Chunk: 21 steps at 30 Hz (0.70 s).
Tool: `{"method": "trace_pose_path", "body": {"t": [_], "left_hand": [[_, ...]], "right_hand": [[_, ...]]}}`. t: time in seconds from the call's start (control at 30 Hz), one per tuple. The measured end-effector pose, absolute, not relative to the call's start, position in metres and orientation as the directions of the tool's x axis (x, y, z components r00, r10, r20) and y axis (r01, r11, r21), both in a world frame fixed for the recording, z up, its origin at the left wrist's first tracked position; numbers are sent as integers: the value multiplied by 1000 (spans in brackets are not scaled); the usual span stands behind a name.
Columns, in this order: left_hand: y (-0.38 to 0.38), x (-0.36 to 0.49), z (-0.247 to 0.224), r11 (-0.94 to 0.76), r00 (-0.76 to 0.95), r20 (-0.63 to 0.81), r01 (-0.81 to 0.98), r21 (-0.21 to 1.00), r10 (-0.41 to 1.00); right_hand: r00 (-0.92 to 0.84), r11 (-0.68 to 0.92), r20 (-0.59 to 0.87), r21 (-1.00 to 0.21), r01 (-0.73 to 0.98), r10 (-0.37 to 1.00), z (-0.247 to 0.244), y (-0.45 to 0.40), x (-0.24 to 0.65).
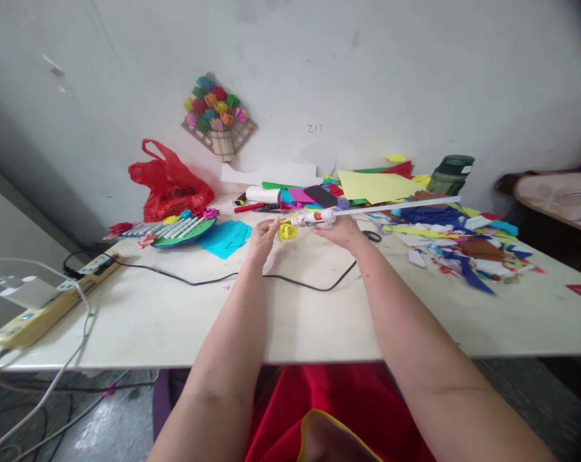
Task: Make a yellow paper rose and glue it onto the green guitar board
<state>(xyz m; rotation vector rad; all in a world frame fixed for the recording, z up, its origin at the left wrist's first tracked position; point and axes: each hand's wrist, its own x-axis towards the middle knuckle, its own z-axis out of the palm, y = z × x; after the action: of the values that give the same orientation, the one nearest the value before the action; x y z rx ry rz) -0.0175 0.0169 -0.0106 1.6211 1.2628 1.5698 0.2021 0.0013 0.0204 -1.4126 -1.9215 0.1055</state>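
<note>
My right hand is wrapped round a white hot glue gun, its nozzle pointing left. A long translucent glue stick sticks out of its back to the right. My left hand pinches a yellow paper flower right at the nozzle; whether the nozzle touches the paper I cannot tell. Both hands are above the middle of the white table. A black cord runs from below my right hand to the left.
A power strip lies at the left, near a green disc with rolled paper sticks. A red plastic bag stands behind. Blue paper, scissors, a heap of paper scraps and a green bottle are also there.
</note>
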Motion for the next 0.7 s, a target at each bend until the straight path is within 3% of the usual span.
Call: {"method": "trace_pose_path", "body": {"t": [0.47,0.7], "left_hand": [[19,-19,-12,-422,-100,439,156,893,893],[22,-21,-15,-408,-127,418,101,908,899]], "right_hand": [[-117,327,493,-365,871,862,25,-2,199],[-87,332,476,-460,824,875,20,2,202]]}}
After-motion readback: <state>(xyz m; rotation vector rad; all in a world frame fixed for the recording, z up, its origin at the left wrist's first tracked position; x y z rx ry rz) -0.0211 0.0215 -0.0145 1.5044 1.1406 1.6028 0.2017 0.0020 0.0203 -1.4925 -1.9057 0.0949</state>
